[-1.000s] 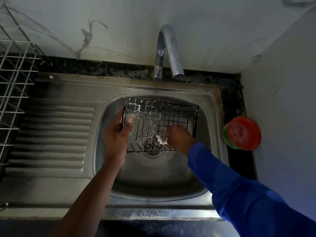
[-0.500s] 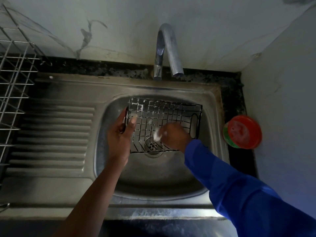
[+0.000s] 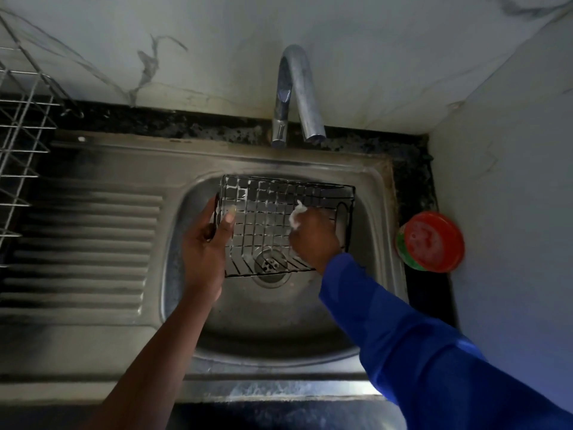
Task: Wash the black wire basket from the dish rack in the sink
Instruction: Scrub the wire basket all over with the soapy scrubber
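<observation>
A pale marbled wall backs the scene and turns a corner at the right. Below it lies a steel sink, with a ribbed drainboard on its left and the bowl on its right, set in a dark counter. A wire rack stands at the far left edge, over the drainboard's end. A blue sleeve covers the right arm, and the left arm is bare.

The black basket is in the bowl, tilted with its open side toward the camera and its far edge near the bowl's back wall. The tap arches above it, with its spout ending just behind the basket, and no water shows. A round tub with a red lid sits on the counter to the right of the sink, against the side wall.

The left hand grips the basket's left end, with fingers curled round the wire outside and the thumb lying on the mesh inside. The right hand is inside the basket near its right end, and its fingers are curled round a small white foamy scrubber held against the mesh. What the scrubber is made of cannot be told. The drain shows through the basket's lower wires.
</observation>
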Tool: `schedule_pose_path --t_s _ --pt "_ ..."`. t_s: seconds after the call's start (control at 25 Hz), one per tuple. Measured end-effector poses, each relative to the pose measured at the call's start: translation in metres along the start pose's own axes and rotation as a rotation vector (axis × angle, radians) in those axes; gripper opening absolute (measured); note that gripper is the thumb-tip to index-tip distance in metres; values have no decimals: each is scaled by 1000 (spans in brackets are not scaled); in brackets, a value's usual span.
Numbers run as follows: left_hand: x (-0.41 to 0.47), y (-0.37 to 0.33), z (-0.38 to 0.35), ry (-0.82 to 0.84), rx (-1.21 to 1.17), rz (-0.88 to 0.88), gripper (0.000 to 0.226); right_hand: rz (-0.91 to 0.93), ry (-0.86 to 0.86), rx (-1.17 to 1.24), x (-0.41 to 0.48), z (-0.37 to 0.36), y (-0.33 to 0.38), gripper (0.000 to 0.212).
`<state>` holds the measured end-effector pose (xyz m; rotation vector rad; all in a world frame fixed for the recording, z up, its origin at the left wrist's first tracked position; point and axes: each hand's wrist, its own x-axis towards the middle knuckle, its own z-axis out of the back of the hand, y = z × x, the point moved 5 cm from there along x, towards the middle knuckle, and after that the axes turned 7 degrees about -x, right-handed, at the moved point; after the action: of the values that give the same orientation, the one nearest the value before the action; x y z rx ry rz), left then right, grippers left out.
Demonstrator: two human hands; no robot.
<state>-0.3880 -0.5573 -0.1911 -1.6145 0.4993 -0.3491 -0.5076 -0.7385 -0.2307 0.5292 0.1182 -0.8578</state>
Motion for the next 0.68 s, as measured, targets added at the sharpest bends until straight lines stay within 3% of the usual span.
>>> schedule_pose_path --t_s 0.08,0.12,0.28,0.48,0.56,0.68 --pt "1 1 3 -25 -17 10 67 159 195 -78 -9 -14 5 19" --pt "0 1 6 -35 -25 12 71 178 216 -79 -11 -14 2 24" --pt "-5 1 3 -30 -29 23 92 -31 -42 83 -5 -1 -22 25" --pt "-5 3 -3 -30 -73 35 89 -54 -37 114 -8 -10 -22 43" --pt "-6 2 -4 -22 -52 35 94 -57 -92 141 1 3 -21 37" --pt "-6 1 -7 -26 -24 40 53 -121 -241 50 20 26 -20 20"
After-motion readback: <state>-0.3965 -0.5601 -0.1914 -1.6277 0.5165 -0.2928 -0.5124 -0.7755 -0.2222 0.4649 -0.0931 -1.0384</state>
